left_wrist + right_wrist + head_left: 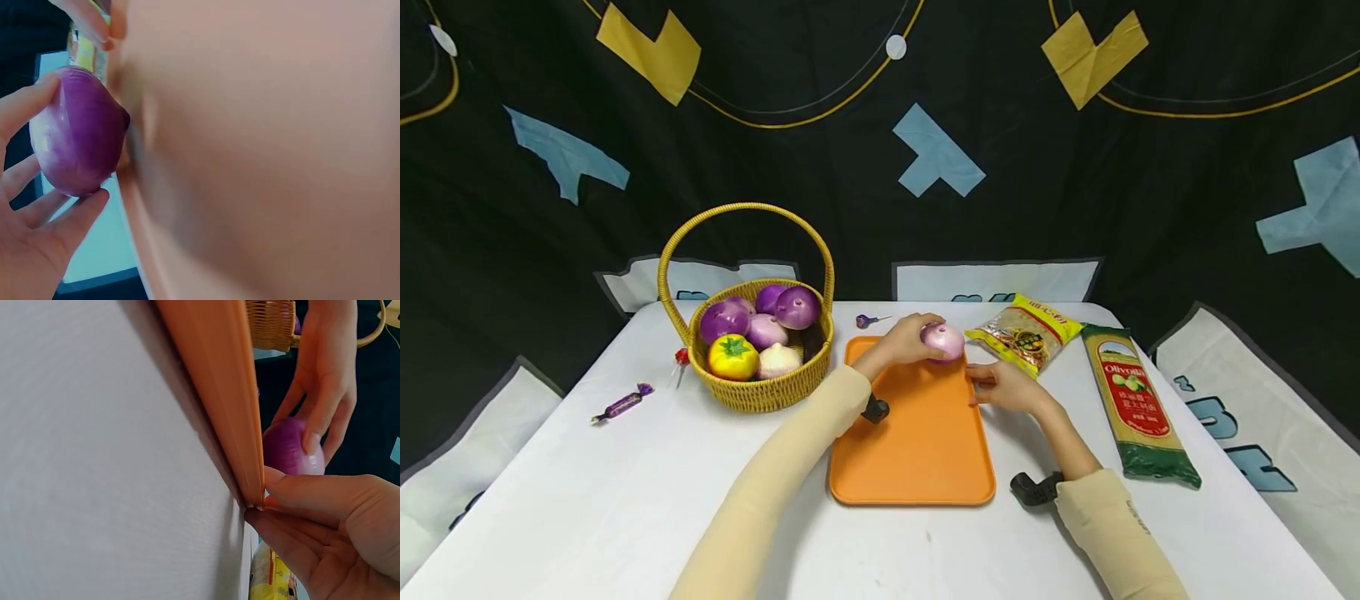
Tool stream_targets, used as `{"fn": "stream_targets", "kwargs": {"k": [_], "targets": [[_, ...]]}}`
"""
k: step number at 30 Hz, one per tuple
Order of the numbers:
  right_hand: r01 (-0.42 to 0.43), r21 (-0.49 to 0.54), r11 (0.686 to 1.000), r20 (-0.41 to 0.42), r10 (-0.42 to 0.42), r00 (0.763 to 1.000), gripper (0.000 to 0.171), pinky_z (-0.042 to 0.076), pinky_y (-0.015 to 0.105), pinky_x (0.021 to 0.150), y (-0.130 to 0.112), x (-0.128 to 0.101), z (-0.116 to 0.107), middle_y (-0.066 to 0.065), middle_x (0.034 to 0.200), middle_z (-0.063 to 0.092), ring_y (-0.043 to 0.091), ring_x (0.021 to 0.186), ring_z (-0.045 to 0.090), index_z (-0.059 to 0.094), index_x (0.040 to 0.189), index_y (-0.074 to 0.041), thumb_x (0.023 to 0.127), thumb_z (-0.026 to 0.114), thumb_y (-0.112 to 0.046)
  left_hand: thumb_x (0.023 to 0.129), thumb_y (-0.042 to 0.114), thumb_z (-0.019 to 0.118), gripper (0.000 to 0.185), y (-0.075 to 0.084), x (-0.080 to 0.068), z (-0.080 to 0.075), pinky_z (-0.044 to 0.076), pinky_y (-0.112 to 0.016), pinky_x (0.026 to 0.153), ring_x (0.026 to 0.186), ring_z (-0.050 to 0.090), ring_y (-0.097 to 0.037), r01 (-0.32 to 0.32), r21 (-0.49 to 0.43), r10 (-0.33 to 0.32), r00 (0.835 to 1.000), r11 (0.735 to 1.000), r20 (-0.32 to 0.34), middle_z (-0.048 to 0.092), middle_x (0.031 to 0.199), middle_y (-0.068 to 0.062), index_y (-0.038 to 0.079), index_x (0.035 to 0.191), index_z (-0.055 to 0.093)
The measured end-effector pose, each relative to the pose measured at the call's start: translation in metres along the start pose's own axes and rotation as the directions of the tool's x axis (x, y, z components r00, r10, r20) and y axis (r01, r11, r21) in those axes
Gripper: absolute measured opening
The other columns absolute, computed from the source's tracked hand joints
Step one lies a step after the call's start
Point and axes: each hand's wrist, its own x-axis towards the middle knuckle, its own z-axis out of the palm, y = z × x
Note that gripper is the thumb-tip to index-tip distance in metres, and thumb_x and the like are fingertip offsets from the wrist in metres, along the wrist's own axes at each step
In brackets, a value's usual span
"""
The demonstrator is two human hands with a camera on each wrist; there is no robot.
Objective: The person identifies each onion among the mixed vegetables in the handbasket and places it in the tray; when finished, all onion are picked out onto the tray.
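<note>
Nearest your head camera, your cream sleeves [775,492] stretch over the tabletop [625,517] toward a purple onion [943,342] at the far right corner of the orange tray [917,450]. Your left hand [910,340] holds the onion, thumb and fingers spread just wide enough to cup it; whether its underside touches the tray isn't clear. Your right hand [1006,387] pinches the tray's right edge, the fingers nearly closed on it. The onion could roll off that corner if your left fingers loosen unevenly, since it looks round and slick; a tug at the edge might also shift the tray. Its skin is glossy, deep violet with paler pink patches, a dark tip facing the tray. To the right lie a yellow packet [1030,337] and a green-ended packet [1138,400]; a wicker basket [767,396] stands to the left.
</note>
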Motion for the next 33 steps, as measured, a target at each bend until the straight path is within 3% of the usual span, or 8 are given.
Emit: {"fn": "stream_targets", "kwargs": {"k": [7, 11, 15, 19, 24, 28, 33], "targets": [[-0.026, 0.033, 0.999, 0.016, 0.025, 1.000, 0.054, 0.047, 0.045, 0.096, 0.000, 0.000, 0.001, 0.022, 0.127, 0.058, 0.033, 0.114, 0.058, 0.053, 0.130, 0.010, 0.085, 0.073, -0.011, 0.087, 0.030, 0.073, 0.065, -0.011, -0.006, 0.004, 0.040, -0.037, 0.105, 0.121, 0.052, -0.029, 0.073, -0.113, -0.070, 0.997, 0.991, 0.029, 0.052, 0.137, -0.016, 0.006, 0.141, 0.046], [-0.035, 0.059, 0.998, 0.014, 0.034, 0.999, 0.055, 0.044, 0.045, 0.099, 0.000, -0.001, 0.000, 0.023, 0.129, 0.057, 0.034, 0.117, 0.057, 0.052, 0.131, 0.010, 0.084, 0.074, -0.010, 0.086, 0.030, 0.073, 0.069, -0.015, -0.011, -0.006, 0.042, -0.039, 0.102, 0.120, 0.054, -0.033, 0.067, -0.100, -0.063, 0.997, 0.993, 0.042, 0.051, 0.138, -0.019, 0.005, 0.143, 0.044], [-0.033, 0.069, 0.997, 0.014, 0.032, 0.999, 0.055, 0.043, 0.046, 0.099, 0.000, -0.001, 0.000, 0.024, 0.131, 0.054, 0.035, 0.118, 0.056, 0.052, 0.131, 0.010, 0.085, 0.074, -0.010, 0.086, 0.029, 0.072, 0.070, -0.012, -0.023, -0.023, 0.037, -0.043, 0.107, 0.128, 0.046, -0.035, 0.035, -0.041, -0.034, 0.999, 0.999, 0.039, 0.045, 0.144, -0.018, 0.005, 0.144, 0.042], [-0.041, 0.070, 0.997, 0.014, 0.040, 0.999, 0.055, 0.043, 0.046, 0.100, 0.000, 0.000, 0.000, 0.022, 0.132, 0.054, 0.035, 0.119, 0.055, 0.052, 0.132, 0.009, 0.085, 0.073, -0.011, 0.087, 0.031, 0.072, 0.066, -0.002, -0.045, -0.047, 0.030, -0.042, 0.112, 0.134, 0.040, -0.030, -0.025, 0.051, 0.023, 0.999, 0.998, 0.043, 0.045, 0.145, -0.015, 0.007, 0.142, 0.046], [-0.043, 0.065, 0.997, 0.018, 0.042, 0.999, 0.055, 0.041, 0.047, 0.101, 0.000, 0.001, 0.001, 0.021, 0.132, 0.055, 0.034, 0.121, 0.054, 0.052, 0.132, 0.008, 0.086, 0.073, -0.013, 0.087, 0.031, 0.072, 0.055, 0.009, -0.083, -0.088, 0.032, -0.042, 0.110, 0.130, 0.044, -0.028, -0.105, 0.138, 0.097, 0.993, 0.985, 0.066, 0.052, 0.138, -0.012, 0.008, 0.134, 0.056], [-0.051, 0.070, 0.996, 0.022, 0.049, 0.999, 0.055, 0.041, 0.047, 0.102, 0.000, 0.001, 0.001, 0.021, 0.132, 0.055, 0.034, 0.121, 0.053, 0.052, 0.132, 0.008, 0.086, 0.073, -0.013, 0.087, 0.030, 0.072, 0.048, 0.008, -0.113, -0.126, 0.038, -0.045, 0.106, 0.127, 0.048, -0.028, -0.054, 0.183, 0.050, 0.998, 0.982, 0.026, 0.056, 0.134, -0.010, 0.012, 0.130, 0.060], [-0.072, 0.058, 0.996, 0.017, 0.071, 0.997, 0.056, 0.040, 0.047, 0.102, 0.000, 0.000, 0.001, 0.019, 0.131, 0.056, 0.033, 0.122, 0.053, 0.052, 0.133, 0.006, 0.086, 0.073, -0.014, 0.087, 0.028, 0.073, 0.049, -0.015, -0.138, -0.171, 0.044, -0.050, 0.098, 0.120, 0.052, -0.034, 0.038, 0.234, -0.028, 0.999, 0.971, -0.045, 0.058, 0.129, -0.015, 0.008, 0.129, 0.059]]}}
